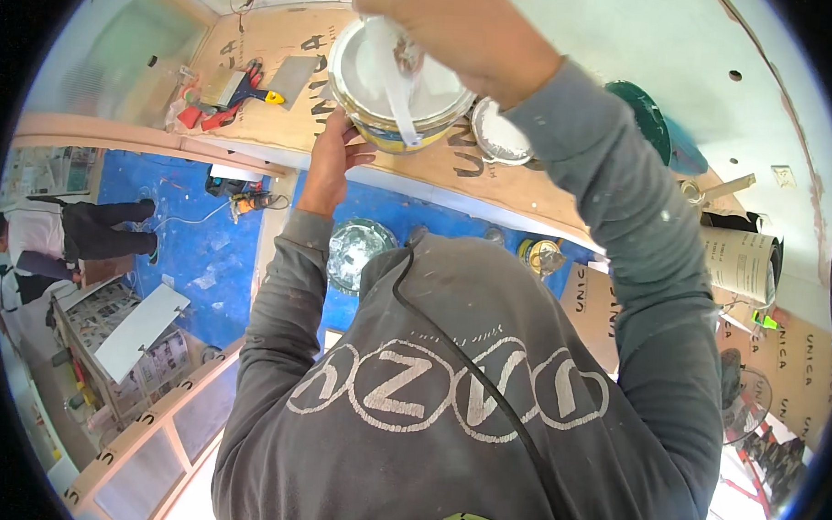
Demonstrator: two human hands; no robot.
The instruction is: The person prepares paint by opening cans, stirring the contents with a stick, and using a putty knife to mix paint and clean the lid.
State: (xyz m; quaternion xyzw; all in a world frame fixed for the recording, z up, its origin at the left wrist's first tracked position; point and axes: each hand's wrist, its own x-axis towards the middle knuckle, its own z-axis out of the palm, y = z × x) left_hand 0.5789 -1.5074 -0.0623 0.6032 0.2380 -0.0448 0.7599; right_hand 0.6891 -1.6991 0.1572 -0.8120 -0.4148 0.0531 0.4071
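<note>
A paint bucket [397,136] with a yellow label and a white-smeared rim stands on the cardboard-covered counter [283,132]. My left hand [331,161] is against its near left side, thumb near the rim and fingers curled beneath its lower edge. Above the bucket, my right hand [465,32] is closed around the top of a white, paint-coated flat stick [396,90]. The stick slants down across the bucket's opening to its near rim; my fingertips are partly hidden. A white-coated round lid or shallow tub [501,132] lies just right of the bucket.
A paintbrush [234,89] and red-handled tools [206,117] lie left on the counter. A dark green bucket [639,116] stands at right. Below are a paint-smeared tub [361,253] and a small tin [542,255] on blue floor covering [193,206]. Another person [87,230] is at far left.
</note>
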